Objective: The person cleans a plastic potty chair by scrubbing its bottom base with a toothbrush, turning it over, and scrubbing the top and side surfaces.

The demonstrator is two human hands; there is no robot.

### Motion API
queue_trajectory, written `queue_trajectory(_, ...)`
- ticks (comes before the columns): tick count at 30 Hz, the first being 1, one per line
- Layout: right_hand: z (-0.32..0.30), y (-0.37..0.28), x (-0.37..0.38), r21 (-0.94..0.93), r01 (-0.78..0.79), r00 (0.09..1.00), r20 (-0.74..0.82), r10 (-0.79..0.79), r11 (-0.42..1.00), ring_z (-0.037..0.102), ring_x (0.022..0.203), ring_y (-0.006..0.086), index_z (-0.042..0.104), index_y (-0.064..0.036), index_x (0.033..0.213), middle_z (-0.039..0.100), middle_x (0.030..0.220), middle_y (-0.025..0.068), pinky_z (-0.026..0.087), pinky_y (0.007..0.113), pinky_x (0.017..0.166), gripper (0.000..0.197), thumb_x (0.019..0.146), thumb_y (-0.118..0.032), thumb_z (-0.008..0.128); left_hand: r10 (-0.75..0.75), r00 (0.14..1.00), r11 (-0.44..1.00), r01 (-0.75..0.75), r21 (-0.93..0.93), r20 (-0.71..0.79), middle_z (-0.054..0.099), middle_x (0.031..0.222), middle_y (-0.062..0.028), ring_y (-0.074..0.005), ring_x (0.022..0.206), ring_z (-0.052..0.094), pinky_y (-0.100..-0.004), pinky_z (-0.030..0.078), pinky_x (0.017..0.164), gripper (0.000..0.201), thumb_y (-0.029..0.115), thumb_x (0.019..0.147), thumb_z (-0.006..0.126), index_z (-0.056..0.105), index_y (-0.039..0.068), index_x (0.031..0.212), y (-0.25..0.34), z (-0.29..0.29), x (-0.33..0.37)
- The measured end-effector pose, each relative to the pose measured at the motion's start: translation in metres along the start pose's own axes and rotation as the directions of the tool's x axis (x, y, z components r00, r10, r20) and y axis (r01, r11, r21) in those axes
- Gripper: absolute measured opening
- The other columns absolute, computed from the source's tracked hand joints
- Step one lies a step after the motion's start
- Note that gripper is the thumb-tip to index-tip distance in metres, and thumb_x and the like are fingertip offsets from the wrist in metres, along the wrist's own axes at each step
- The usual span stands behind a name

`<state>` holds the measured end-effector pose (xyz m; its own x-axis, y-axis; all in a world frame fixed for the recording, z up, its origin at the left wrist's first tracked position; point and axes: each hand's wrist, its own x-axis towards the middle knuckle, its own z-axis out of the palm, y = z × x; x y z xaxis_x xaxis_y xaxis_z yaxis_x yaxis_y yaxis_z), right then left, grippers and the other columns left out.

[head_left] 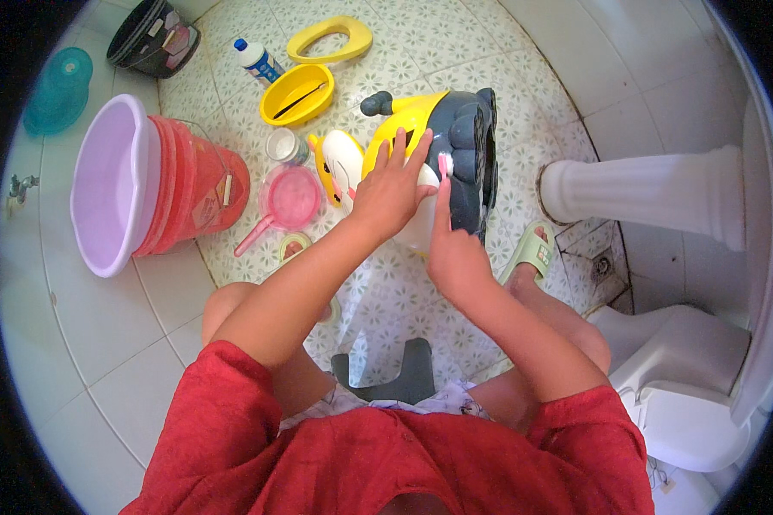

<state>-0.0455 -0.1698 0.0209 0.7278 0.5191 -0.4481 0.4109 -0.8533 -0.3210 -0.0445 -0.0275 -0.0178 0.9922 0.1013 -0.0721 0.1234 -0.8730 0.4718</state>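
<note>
Potty-like plastic body point(463, 165), yellow on its left side, dark grey on its right, sits on the tiled floor point(455, 43) straight ahead of the person, past the knees. Longer dimension looks to run away from the person; hands cover too much to tell which way up it is.

Key relation: pink toothbrush point(443, 165) is on the dark grey part, bristle end just beyond the right index fingertip. Its axis lines up with that finger, pointing away from the person. Right hand point(458, 266) comes in from the near side, fingers closed on the handle, index laid along it; most of the handle is hidden. White patch at the bristles, could be foam.

Left hand point(388, 200) is laid on the yellow side, fingers spread on the body, gripping nothing visible. Its fingertips are just left of the bristles, thumb close by the right index. Right hand owns the brush, left is on the body.

Just left of the body: yellow-and-white animal-face piece point(342, 163), then a pink dipper point(292, 199) and a small jar point(283, 146). Farther out: yellow tub point(275, 110) with a dark stick-like tool point(299, 104) in it, yellow ring seat point(302, 47), white bottle point(255, 60).
</note>
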Motion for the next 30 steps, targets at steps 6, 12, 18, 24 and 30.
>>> queue_trajectory(6, -0.006, 0.017, 0.017, 0.015, 0.01, 0.994, -0.106, -0.008, 1.0, 0.062, 0.059, 0.0416, -0.009, -0.0008, 0.145, 0.062, 0.069, 0.0278, 0.051, 0.05, 0.056, 0.094, 0.075, -0.002, 0.054, 0.027, 1.0, 1.0, -0.027, 0.007, -0.005, 0.026, 0.147, -0.0244, -0.0467, 0.13, 0.032, -0.0481, 0.038, 0.101, 0.077, 0.033, 0.084, 0.064, 0.022, 0.021, 0.147, 0.007, 0.003, 0.005)
queue_trajectory(12, -0.002, -0.001, 0.004, -0.028, -0.003, 1.0, -0.007, 0.003, 1.0, 0.063, 0.06, 0.0408, -0.007, -0.0029, 0.146, 0.063, 0.069, 0.026, 0.051, 0.051, 0.056, 0.094, 0.075, -0.001, 0.054, -0.002, 1.0, 1.0, 0.002, 0.005, -0.003, 0.026, 0.147, -0.024, -0.0464, 0.13, 0.032, -0.0484, 0.04, 0.1, 0.078, 0.033, 0.083, 0.065, 0.021, 0.022, 0.147, -0.004, -0.002, -0.002)
queue_trajectory(18, -0.021, 0.012, 0.021, -0.037, -0.033, 0.999, -0.014, 0.032, 0.999, 0.065, 0.067, 0.0419, -0.007, -0.0058, 0.147, 0.065, 0.078, 0.0283, 0.053, 0.05, 0.065, 0.086, 0.081, -0.007, 0.049, 0.018, 1.0, 1.0, -0.018, 0.019, 0.001, 0.025, 0.147, -0.0234, -0.0458, 0.131, 0.032, -0.048, 0.043, 0.098, 0.079, 0.033, 0.083, 0.065, 0.02, 0.022, 0.147, 0.007, 0.0, 0.003)
queue_trajectory(24, 0.0, -0.003, 0.0, 0.007, -0.055, 0.997, 0.056, 0.055, 0.998, 0.065, 0.068, 0.0423, -0.007, -0.0085, 0.147, 0.065, 0.077, 0.0286, 0.053, 0.052, 0.065, 0.086, 0.082, -0.008, 0.048, -0.002, 1.0, 1.0, 0.002, 0.019, -0.007, 0.025, 0.147, -0.0232, -0.0455, 0.131, 0.032, -0.048, 0.043, 0.097, 0.079, 0.033, 0.083, 0.064, 0.02, 0.022, 0.147, -0.004, -0.001, -0.002)
queue_trajectory(30, -0.011, 0.017, 0.023, -0.012, -0.034, 0.998, -0.06, 0.034, 0.999, 0.064, 0.065, 0.0432, -0.009, -0.0068, 0.147, 0.064, 0.074, 0.0294, 0.052, 0.054, 0.061, 0.09, 0.079, -0.007, 0.051, 0.002, 1.0, 1.0, -0.002, 0.005, 0.008, 0.025, 0.147, -0.0226, -0.0447, 0.131, 0.032, -0.0474, 0.042, 0.099, 0.077, 0.034, 0.084, 0.064, 0.021, 0.022, 0.147, 0.009, 0.001, 0.005)
